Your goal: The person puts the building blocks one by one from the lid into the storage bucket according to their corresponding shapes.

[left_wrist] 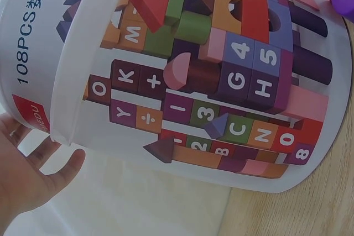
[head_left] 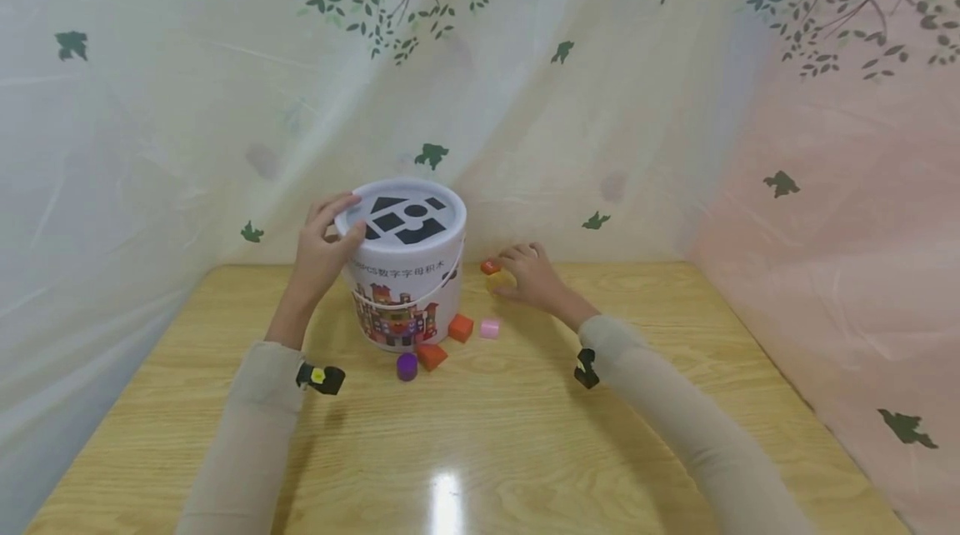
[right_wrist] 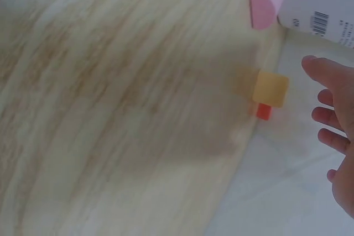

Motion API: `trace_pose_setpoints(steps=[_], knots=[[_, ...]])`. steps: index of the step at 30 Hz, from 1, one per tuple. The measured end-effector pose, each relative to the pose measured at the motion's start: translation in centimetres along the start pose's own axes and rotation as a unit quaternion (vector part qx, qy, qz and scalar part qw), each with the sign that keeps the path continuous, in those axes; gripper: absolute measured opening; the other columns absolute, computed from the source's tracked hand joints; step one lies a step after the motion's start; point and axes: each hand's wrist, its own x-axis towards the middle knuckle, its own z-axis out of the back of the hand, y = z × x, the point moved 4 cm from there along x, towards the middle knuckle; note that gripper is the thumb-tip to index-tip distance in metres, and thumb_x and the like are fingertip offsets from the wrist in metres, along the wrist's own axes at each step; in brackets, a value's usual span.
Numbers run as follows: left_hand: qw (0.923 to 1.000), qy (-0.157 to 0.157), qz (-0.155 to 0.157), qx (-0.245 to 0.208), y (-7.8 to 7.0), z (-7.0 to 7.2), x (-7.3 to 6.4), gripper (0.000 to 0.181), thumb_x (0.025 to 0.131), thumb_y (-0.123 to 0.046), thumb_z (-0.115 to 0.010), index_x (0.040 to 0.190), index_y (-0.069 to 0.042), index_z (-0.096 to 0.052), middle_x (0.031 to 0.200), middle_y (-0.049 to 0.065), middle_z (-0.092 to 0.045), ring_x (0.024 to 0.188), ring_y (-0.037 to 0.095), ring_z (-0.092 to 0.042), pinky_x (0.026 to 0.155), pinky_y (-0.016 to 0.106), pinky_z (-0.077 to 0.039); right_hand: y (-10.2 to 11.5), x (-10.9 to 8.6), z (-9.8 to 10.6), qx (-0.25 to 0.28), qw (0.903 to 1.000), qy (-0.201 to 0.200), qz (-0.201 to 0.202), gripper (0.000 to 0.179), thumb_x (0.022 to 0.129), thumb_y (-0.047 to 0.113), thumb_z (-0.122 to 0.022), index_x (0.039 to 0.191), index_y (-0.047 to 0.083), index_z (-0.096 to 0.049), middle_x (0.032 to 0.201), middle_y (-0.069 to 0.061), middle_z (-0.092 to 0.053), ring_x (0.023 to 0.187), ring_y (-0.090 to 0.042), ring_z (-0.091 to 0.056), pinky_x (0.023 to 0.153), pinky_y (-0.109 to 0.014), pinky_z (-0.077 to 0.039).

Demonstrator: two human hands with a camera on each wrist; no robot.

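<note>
A white lidded bucket (head_left: 401, 302) of toy blocks stands upright on the table; in the left wrist view its printed side (left_wrist: 221, 81) fills the frame. My left hand (head_left: 321, 247) rests on the left side of the lid's rim, fingers spread, thumb toward the front. To the right of the bucket, my right hand (head_left: 534, 281) hovers close to a yellow block (head_left: 497, 282) and a red block (head_left: 489, 266). In the right wrist view a gap shows between its fingers and the yellow block (right_wrist: 271, 88). Nothing is visible in that hand.
By the bucket's base lie a purple cylinder (head_left: 407, 367), an orange-red wedge-like block (head_left: 431, 356), an orange-red block (head_left: 461, 327) and a pink half-round block (head_left: 490, 328). The wooden table (head_left: 480, 435) meets a hanging leaf-patterned cloth (head_left: 525, 143) at its back edge.
</note>
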Motion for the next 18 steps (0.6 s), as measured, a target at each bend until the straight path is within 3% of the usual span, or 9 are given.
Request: trace_pose_setpoints(steps=[18], knots=[[0.9999, 0.001, -0.004, -0.010, -0.1, 0.0, 0.0, 0.056, 0.096, -0.027, -0.060, 0.149, -0.010, -0.052, 0.156, 0.009, -0.037, 0.139, 0.029, -0.039, 0.114, 0.055, -0.044, -0.6, 0.1, -2.0, -0.026, 0.9989, 0.024, -0.030, 0.049, 0.085, 0.032, -0.081, 0.122, 0.002, -0.070, 0.127, -0.017, -0.069, 0.123, -0.037, -0.056, 0.112, -0.065, -0.036]])
